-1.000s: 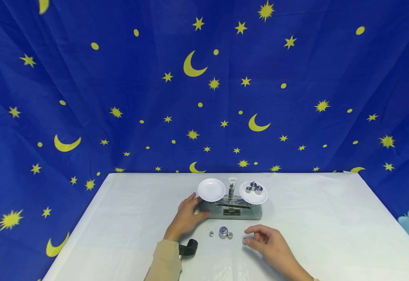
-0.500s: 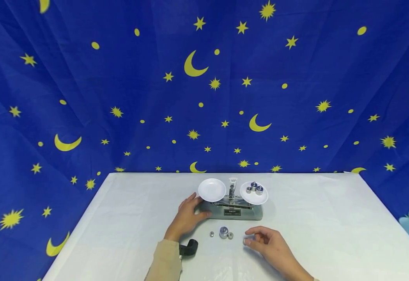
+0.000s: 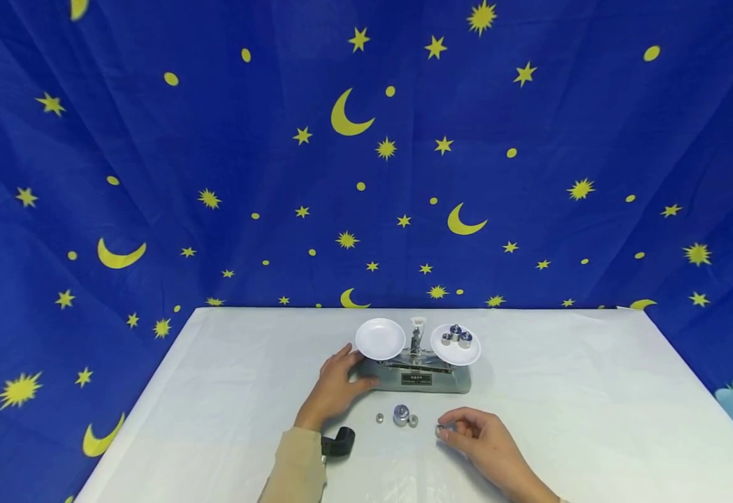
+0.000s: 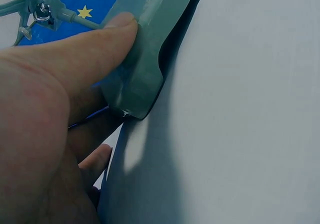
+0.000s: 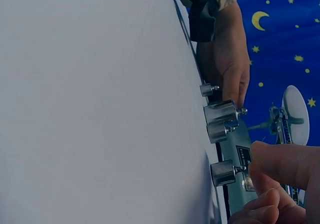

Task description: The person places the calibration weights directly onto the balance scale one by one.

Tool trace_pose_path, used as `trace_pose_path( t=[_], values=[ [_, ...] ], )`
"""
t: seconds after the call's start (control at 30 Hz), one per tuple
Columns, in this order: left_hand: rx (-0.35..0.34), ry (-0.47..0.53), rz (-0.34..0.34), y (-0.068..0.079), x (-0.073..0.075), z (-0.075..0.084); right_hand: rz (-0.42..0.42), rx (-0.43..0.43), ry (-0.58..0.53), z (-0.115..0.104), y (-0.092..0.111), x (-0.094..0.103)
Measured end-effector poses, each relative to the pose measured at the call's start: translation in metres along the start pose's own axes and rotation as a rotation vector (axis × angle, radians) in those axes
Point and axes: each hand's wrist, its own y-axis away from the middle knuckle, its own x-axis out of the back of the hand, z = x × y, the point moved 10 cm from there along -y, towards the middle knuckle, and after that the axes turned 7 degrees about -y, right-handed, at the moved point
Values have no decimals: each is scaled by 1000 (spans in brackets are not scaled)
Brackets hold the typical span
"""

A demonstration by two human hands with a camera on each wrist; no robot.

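Observation:
A balance scale (image 3: pixel 448 382) with a grey-green base and two white pans stands at the table's middle. My left hand (image 3: pixel 333 390) grips the left end of its base; in the left wrist view the thumb (image 4: pixel 117 34) lies on the base, the other fingers partly hidden behind it. My right hand (image 3: pixel 488 443) pinches the knob of a small metal weight (image 5: pixel 222 173) between thumb and forefinger, low at the tabletop. Left of it stand a large weight (image 3: pixel 401 416), a smaller weight (image 3: pixel 413 421) close beside it, and a tiny weight (image 3: pixel 380 418).
Three weights (image 3: pixel 456 333) sit on the right pan (image 3: pixel 460 358); the left pan (image 3: pixel 380 339) bears nothing. A black curved piece (image 3: pixel 339 443) sticks out at the left wrist. Behind the white table (image 3: pixel 215 391) hangs a blue curtain (image 3: pixel 265 161) with moons and stars.
The right forefinger has come down towards the thumb, onto the small weight. The left hand, the scale and the other weights have stayed put.

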Motion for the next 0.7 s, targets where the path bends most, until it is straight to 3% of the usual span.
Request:
trace_pose_path(
  t=[0.7],
  values=[
    [6,7,2,-1,-1,-1,-3,47,84,-1,-2,0]
  ],
)
